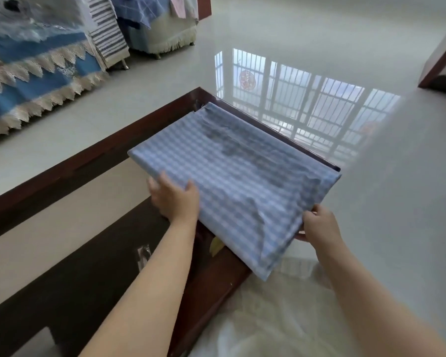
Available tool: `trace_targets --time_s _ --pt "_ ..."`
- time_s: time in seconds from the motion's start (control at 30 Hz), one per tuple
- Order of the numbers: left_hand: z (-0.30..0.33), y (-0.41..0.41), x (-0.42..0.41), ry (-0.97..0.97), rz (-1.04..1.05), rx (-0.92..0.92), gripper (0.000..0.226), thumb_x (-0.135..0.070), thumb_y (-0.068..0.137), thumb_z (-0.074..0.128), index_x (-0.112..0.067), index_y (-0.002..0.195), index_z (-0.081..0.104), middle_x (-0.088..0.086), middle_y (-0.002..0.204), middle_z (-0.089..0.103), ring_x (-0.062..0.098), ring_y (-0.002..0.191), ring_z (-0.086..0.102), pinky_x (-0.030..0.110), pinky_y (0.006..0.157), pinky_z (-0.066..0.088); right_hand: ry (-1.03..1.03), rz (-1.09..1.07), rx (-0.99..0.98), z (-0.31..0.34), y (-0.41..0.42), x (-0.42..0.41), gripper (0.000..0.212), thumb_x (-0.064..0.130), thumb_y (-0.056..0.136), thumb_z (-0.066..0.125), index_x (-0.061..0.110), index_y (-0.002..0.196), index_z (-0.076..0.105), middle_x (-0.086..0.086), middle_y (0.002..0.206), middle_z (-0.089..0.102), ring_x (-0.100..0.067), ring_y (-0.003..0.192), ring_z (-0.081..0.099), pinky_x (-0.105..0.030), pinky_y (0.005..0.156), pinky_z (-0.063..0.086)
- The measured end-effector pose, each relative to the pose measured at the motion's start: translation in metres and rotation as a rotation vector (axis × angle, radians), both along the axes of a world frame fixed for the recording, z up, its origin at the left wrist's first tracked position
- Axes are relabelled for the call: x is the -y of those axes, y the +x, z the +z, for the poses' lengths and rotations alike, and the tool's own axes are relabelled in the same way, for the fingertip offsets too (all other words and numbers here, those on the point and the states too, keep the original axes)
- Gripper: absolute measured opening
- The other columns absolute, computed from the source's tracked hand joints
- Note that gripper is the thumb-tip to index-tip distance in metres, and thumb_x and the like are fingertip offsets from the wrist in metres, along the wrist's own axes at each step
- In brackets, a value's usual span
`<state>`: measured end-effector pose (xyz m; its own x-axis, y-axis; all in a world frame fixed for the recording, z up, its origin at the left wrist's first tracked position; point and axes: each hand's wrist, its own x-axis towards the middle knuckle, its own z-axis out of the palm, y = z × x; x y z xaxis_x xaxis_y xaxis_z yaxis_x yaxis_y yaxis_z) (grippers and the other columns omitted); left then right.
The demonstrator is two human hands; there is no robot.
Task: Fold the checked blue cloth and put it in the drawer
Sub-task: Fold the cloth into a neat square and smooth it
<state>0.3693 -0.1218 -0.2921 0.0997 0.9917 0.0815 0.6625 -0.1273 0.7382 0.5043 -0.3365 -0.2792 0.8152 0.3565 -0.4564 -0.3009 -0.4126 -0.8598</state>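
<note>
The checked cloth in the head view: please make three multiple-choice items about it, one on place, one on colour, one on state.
1. Where is the checked blue cloth?
A. Over the open dark wooden drawer
B. On the sofa
C. Spread on the floor

2. Which colours does its check have?
A. Red and white
B. Blue and white
C. Green and yellow

3. In what state is the cloth?
A. Crumpled in a ball
B. Fully spread out
C. Folded into a flat rectangle

Answers: 1 A, it hangs over the drawer frame, held by the left hand and right hand. 2 B, pale blue and white squares show. 3 C, layered edges show at its near corner.
</note>
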Motion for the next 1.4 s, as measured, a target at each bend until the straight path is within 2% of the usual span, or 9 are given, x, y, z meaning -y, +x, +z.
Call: trace_targets --time_s 0.17,0.27,0.53,0.67,0.83,0.97,1.07,1.2,1.4 --pt "0.01 -0.008 -0.005 -0.488 0.094 0.441 0.071 -0.024 0.094 0.048 -0.018 0.15 0.004 0.011 0.144 0.037 0.03 0.125 0.047 0.039 0.099 0.045 -0.099 0.047 0.036 0.005 -0.005 -0.008 0.046 0.047 0.089 0.056 0.01 0.11 0.038 -0.002 0.094 0.058 -0.022 0.077 0.063 -0.04 0.063 0.057" --pt "0.022 -0.01 -0.002 -0.571 -0.081 0.467 0.083 -0.007 0.091 0.049 -0.032 0.149 -0.005 0.008 0.141 0.04 0.028 0.121 0.049 0.048 0.099 0.048 -0.177 0.103 0.151 0.008 -0.016 -0.014 0.05 0.034 0.083 0.069 0.014 0.108 0.03 0.001 0.1 0.054 -0.024 0.088 0.059 -0.043 0.076 0.054" --pt "0.047 -0.017 -0.085 -0.149 -0.229 0.095 0.064 -0.011 0.093 0.051 -0.016 0.149 0.021 0.01 0.155 0.024 0.028 0.139 0.033 0.039 0.113 0.033 0.233 0.201 -0.377 0.018 -0.088 -0.062 0.048 0.006 0.09 0.055 0.013 0.13 0.03 -0.01 0.11 0.063 -0.016 0.062 0.07 -0.028 0.05 0.056" --pt "0.008 -0.034 -0.027 -0.058 -0.707 -0.637 0.069 -0.055 0.097 0.026 -0.015 0.152 0.012 0.008 0.16 -0.002 0.028 0.148 0.0 0.043 0.12 0.006 0.051 0.136 0.274 0.019 -0.075 -0.052 0.069 0.023 0.087 0.064 0.021 0.14 0.02 0.003 0.111 0.049 -0.01 0.086 0.057 -0.017 0.061 0.042" --pt "-0.006 -0.043 0.036 0.094 -0.948 -0.738 0.072 -0.058 0.096 0.009 -0.016 0.153 -0.004 0.002 0.16 -0.014 0.016 0.147 -0.014 0.037 0.12 -0.006 0.08 0.627 1.395 0.018 -0.051 -0.059 0.036 0.025 0.089 0.056 0.019 0.124 0.058 -0.003 0.123 0.059 -0.022 0.115 0.053 -0.039 0.095 0.044" --pt "-0.002 -0.05 0.034 0.187 -1.115 -0.825 0.09 -0.072 0.085 0.011 -0.016 0.152 -0.009 0.001 0.159 -0.016 0.015 0.147 -0.015 0.037 0.121 -0.006 -0.459 1.302 1.158 -0.005 -0.016 -0.049 0.092 0.086 0.074 0.004 0.034 0.148 0.021 0.012 0.158 0.017 -0.012 0.147 0.007 -0.051 0.119 0.002" --pt "-0.001 -0.052 0.037 0.259 -1.147 -0.898 0.096 -0.078 0.08 0.015 -0.018 0.152 -0.007 0.004 0.16 -0.011 0.022 0.148 -0.009 0.039 0.121 -0.002 -0.415 1.34 1.258 -0.022 0.006 -0.033 0.069 0.066 0.092 0.01 0.029 0.149 0.023 0.007 0.154 0.028 -0.02 0.143 0.025 -0.05 0.114 0.024" --pt "0.002 -0.047 0.061 0.364 -0.901 -0.952 0.081 -0.069 0.086 0.018 -0.02 0.15 0.023 0.014 0.155 0.027 0.038 0.139 0.031 0.048 0.109 0.032 -0.35 1.3 1.442 -0.027 0.015 -0.033 0.049 0.012 0.085 0.063 0.012 0.132 0.054 -0.003 0.132 0.059 -0.029 0.117 0.06 -0.048 0.083 0.056" --pt "0.02 -0.04 0.073 0.188 -1.021 -1.16 0.075 -0.024 0.1 0.038 -0.023 0.148 -0.019 0.015 0.158 -0.017 0.046 0.144 -0.003 0.057 0.111 0.019 -0.277 1.181 1.507 -0.023 0.011 -0.023 0.061 0.036 0.102 0.012 0.009 0.121 0.064 -0.005 0.121 0.067 -0.028 0.108 0.066 -0.041 0.077 0.059"
